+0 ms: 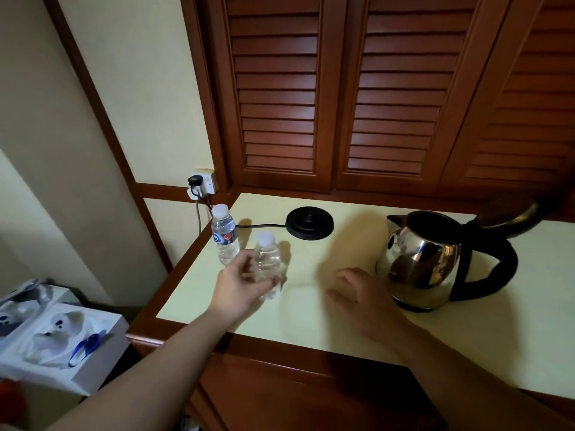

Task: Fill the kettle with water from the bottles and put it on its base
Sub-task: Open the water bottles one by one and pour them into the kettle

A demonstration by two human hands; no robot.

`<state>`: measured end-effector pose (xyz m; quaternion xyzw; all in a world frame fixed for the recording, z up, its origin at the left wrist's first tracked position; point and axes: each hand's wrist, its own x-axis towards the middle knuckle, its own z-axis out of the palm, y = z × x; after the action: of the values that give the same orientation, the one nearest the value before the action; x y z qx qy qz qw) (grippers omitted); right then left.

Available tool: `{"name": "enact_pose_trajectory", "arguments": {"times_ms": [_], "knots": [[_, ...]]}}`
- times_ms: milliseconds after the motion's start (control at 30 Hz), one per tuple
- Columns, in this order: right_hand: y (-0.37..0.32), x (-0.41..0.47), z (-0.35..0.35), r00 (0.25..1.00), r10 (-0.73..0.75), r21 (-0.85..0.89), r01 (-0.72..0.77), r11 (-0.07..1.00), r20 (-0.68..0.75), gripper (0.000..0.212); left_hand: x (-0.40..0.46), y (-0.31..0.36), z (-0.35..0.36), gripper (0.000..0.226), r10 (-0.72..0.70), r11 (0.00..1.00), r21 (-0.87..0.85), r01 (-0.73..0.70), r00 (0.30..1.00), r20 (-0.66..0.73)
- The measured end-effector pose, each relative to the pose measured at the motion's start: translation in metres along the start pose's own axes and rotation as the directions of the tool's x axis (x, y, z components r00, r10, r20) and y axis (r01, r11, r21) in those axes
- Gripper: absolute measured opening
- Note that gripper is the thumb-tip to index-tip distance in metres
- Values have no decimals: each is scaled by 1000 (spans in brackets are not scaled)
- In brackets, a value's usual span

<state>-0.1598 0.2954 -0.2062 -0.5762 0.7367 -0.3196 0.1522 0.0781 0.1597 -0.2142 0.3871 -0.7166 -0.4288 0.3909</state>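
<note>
While my left hand [239, 289] wraps the near bottle [267, 264] upright on the counter [342, 321], my right hand [357, 293] hovers with fingers spread beside the open-lidded kettle [423, 262]. Its base [309, 224] sits behind, well apart; another bottle [224, 234] stands just beside.

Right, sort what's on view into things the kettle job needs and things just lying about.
For the job:
near bottle, gripped by the left hand
far bottle, capped
kettle, lid open, off its base
right hand, open, over the counter

Lying about:
plug in the wall socket
white boxes on the left
louvred doors
</note>
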Motion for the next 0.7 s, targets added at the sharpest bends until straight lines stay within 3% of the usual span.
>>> {"name": "enact_pose_trajectory", "arguments": {"times_ms": [200,367,533,700], "knots": [[-41,23,-47,984,-131,173,151,973,-121,27,3,19,62,54,31,989,-144,-18,995,91],[-56,34,-74,965,-205,-52,199,979,-165,37,1,31,95,41,69,992,-117,-46,977,199],[-55,35,-86,979,-147,-197,118,973,-143,44,1,35,107,57,83,992,-116,-52,956,283],[-49,32,-99,968,-247,-125,250,960,34,18,3,35,109,39,63,990,-138,-20,946,317]]}}
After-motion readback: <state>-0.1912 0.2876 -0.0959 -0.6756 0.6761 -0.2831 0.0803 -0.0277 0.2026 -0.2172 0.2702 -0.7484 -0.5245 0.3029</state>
